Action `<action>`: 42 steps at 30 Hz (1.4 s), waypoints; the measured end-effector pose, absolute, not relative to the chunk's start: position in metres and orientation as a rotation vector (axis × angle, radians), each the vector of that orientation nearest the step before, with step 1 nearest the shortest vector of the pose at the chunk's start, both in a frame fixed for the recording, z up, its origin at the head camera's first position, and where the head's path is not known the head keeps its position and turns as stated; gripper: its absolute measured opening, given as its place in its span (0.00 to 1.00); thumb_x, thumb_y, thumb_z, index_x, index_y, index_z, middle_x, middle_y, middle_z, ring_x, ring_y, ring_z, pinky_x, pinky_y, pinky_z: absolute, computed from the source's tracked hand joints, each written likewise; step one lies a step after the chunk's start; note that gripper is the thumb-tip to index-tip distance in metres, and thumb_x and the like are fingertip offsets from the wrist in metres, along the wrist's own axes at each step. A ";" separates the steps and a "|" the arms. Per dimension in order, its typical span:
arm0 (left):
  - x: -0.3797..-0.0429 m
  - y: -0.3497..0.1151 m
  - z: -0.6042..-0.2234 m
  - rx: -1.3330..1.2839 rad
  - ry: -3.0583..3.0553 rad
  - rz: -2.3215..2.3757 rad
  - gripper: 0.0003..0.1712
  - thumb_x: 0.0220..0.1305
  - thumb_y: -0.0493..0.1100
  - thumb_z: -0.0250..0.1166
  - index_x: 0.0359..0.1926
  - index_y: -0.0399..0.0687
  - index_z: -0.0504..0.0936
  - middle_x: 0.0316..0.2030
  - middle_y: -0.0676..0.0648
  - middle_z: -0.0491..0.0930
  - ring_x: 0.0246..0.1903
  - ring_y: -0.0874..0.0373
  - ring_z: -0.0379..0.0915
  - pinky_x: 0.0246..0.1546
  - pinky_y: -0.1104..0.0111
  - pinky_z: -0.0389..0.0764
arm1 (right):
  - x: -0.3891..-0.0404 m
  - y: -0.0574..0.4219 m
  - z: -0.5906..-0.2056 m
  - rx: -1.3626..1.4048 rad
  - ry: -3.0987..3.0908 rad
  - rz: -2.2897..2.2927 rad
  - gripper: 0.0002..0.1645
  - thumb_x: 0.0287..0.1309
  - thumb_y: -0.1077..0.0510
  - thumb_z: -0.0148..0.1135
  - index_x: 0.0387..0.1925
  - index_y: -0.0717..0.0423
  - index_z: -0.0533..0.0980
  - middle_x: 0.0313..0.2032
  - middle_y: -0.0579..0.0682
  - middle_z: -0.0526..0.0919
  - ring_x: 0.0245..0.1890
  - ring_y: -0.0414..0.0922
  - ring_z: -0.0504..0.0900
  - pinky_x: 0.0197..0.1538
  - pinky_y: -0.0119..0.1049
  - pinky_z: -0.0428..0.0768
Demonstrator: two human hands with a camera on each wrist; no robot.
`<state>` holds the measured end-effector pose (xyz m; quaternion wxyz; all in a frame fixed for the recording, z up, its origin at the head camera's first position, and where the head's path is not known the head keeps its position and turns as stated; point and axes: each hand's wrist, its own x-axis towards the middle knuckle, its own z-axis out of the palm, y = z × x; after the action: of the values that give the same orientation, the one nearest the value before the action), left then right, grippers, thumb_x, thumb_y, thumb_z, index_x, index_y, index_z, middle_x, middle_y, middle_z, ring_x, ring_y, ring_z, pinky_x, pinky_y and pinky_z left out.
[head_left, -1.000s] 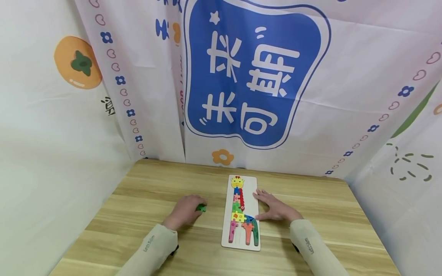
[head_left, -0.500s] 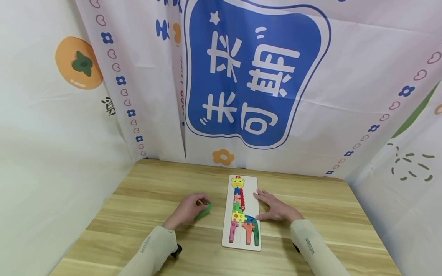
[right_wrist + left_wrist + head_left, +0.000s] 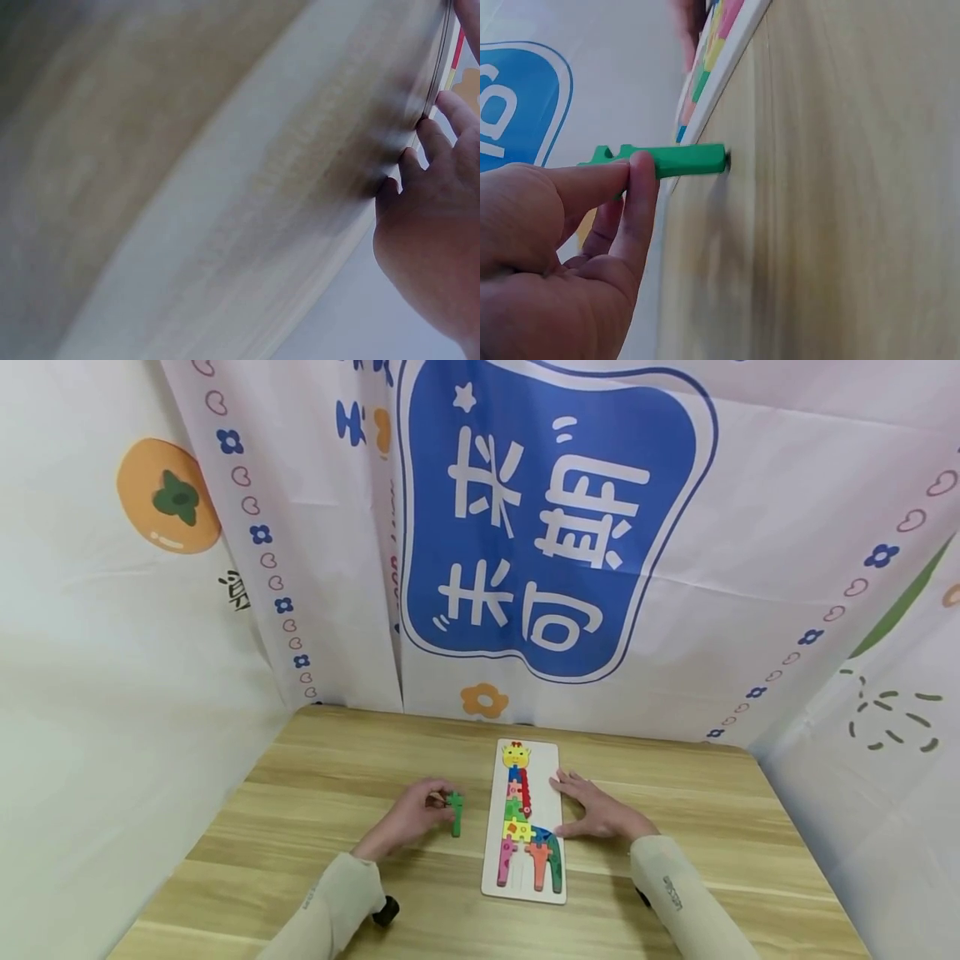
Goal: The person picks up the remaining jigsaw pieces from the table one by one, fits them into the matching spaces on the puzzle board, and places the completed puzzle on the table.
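My left hand (image 3: 411, 814) pinches a green puzzle piece (image 3: 456, 817) just left of the board. In the left wrist view the piece (image 3: 686, 160) is a thick bar with a notched end, gripped between thumb and fingertips, its plain end close to the tabletop. A white puzzle board (image 3: 543, 777) bears a giraffe of coloured pieces: a yellow head (image 3: 515, 755), a red mane (image 3: 526, 793), and pink, orange and dark green legs. A pale leg-shaped gap shows between the pink leg (image 3: 506, 862) and the orange leg (image 3: 539, 868). My right hand (image 3: 600, 812) rests with spread fingers at the board's right edge.
A wood-grain table (image 3: 337, 760) lies beneath both hands. Behind it hangs a white printed cloth (image 3: 330, 610) with a large blue sign, and more cloth stands on the left and right sides.
The left hand has lifted the green piece, turned it so its length shows, and shifted slightly toward the board. The right hand and the board have stayed in place.
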<state>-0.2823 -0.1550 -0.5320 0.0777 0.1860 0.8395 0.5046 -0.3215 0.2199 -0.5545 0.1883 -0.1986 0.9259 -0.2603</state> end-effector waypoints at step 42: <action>-0.261 -0.133 -0.519 0.366 2.295 1.840 0.13 0.62 0.36 0.75 0.42 0.40 0.78 0.45 0.40 0.89 0.44 0.54 0.87 0.45 0.69 0.87 | -0.324 0.220 -0.559 -0.535 2.605 -0.730 0.60 0.56 0.33 0.73 0.82 0.41 0.54 0.84 0.49 0.43 0.83 0.61 0.38 0.77 0.70 0.44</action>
<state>-0.2611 -0.1331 -0.5190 0.0886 0.1230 0.7711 0.6184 -0.3243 0.2199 -0.5585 0.1909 -0.1905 0.9273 -0.2597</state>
